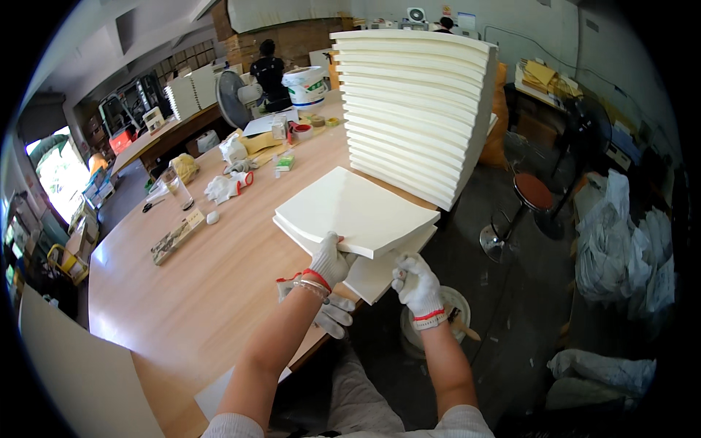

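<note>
My left hand (330, 264), in a white knit glove with a red band, grips the near edge of a thick white slab (358, 208), thumb on top and fingers hidden beneath. The slab lies over another white panel (374, 276) that sticks out below it at the table's edge. My right hand (418, 286), gloved the same way, is closed with curled fingers beside the near right corner of the panels; what it holds, if anything, is hidden. A loose grey-white glove (334, 315) hangs at the table edge under my left wrist. Behind rises a tall stack of similar white slabs (412, 109).
The wooden table (197, 306) carries a glass (177, 188), a long narrow box (177, 237), crumpled gloves (228, 187), tape rolls and a white bucket (304, 86). Below right stand a bucket with a brush (460, 325) and a stool (532, 191). A person (269, 74) sits beyond the fan (232, 98).
</note>
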The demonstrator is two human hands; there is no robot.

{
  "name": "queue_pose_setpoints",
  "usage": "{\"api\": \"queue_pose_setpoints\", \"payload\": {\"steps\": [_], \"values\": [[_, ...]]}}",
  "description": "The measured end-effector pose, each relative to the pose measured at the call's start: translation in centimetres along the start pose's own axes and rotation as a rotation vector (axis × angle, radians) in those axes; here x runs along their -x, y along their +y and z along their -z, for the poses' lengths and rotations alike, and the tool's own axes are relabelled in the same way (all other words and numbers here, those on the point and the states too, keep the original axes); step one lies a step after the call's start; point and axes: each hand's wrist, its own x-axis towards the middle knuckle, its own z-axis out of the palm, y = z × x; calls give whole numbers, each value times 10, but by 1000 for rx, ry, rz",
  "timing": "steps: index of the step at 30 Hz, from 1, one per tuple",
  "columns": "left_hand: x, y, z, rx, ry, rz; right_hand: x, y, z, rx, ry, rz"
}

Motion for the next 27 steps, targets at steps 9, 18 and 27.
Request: {"api": "queue_pose_setpoints", "payload": {"steps": [9, 18, 27], "values": [[32, 126, 98, 0, -216, 23, -81, -6, -41, 138, 196, -46], [234, 171, 294, -187, 91, -190, -48, 130, -133, 1099, -571, -578], [277, 165, 404, -730, 393, -354, -7, 245, -141, 1149, -618, -463]]}}
